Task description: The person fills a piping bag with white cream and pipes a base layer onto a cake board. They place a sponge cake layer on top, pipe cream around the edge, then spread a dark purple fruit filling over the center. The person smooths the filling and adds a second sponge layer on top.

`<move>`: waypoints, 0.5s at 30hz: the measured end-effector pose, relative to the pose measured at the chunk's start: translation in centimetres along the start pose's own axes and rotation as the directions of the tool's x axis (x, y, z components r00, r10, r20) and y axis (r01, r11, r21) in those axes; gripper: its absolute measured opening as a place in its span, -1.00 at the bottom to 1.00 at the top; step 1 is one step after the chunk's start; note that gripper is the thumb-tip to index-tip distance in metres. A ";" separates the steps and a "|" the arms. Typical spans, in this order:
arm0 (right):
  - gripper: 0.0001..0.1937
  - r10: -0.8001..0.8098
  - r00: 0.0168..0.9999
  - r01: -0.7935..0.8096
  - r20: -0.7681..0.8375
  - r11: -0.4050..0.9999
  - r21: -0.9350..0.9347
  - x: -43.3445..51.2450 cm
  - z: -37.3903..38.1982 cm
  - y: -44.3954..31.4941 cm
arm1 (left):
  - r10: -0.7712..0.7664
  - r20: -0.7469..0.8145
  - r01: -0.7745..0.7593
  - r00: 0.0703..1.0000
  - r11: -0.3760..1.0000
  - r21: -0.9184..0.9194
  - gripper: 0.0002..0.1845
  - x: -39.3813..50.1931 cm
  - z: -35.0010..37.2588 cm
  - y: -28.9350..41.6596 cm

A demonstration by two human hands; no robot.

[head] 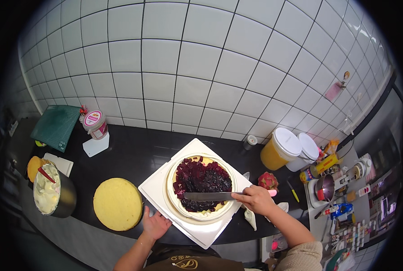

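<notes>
My right hand (255, 200) grips the pink handle of a long spatula (208, 196), its metal blade lying across dark purple fruit filling (204, 179). Piped cream (172, 200) rings that filling on a round cake layer. The cake stands on a white square board (201, 237). My left hand (156, 225) is palm up with fingers apart, holding nothing, close to the board's lower left edge. To its left lies a round yellow sponge cake layer (117, 204). A metal pot (67, 200) of whipped cream (47, 191) with a red-handled tool (46, 174) stands farther left.
Piping bags (250, 218), a dragon fruit (268, 181) and a yellow-handled knife (293, 192) lie at the right. Behind them stand lidded buckets (279, 149). A green cutting mat (56, 126), a lidded tub (95, 125) and a white scraper (96, 146) are at the back left.
</notes>
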State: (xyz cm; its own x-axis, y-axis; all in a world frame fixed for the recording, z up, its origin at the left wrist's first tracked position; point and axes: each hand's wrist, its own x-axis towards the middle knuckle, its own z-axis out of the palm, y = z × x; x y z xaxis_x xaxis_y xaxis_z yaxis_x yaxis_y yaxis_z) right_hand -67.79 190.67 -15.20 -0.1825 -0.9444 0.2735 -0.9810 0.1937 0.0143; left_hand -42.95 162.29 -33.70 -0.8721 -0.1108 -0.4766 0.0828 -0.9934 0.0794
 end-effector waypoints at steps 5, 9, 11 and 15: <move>-0.67 0.103 0.992 -0.103 -0.072 0.995 0.007 3.0 2.8 1.9 | -0.008 0.022 0.008 1.000 1.000 0.005 -0.15 0.1 0.1 0.2; -0.69 0.274 0.961 -0.274 0.023 0.962 -0.023 1.5 1.5 1.8 | 0.003 -0.012 -0.003 1.000 1.000 0.022 -0.13 -0.1 0.5 -0.1; -0.70 0.354 0.930 -0.353 0.099 0.935 -0.027 0.0 -0.2 1.2 | 0.002 -0.009 -0.002 1.000 1.000 0.004 -0.12 -0.3 0.6 -0.2; -0.74 0.473 0.874 -0.476 0.115 0.879 0.003 -1.0 -4.5 0.8 | -0.005 -0.029 0.004 1.000 0.999 -0.047 -0.10 -0.6 0.8 -0.2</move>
State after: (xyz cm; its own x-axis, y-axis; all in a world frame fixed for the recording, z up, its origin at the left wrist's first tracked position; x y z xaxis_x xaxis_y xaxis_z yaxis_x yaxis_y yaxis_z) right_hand -68.05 192.95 -11.17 -0.6306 -0.7643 0.1347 -0.7760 0.6191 -0.1206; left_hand -42.83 162.61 -32.74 -0.8584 -0.1062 -0.5019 0.1017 -0.9942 0.0365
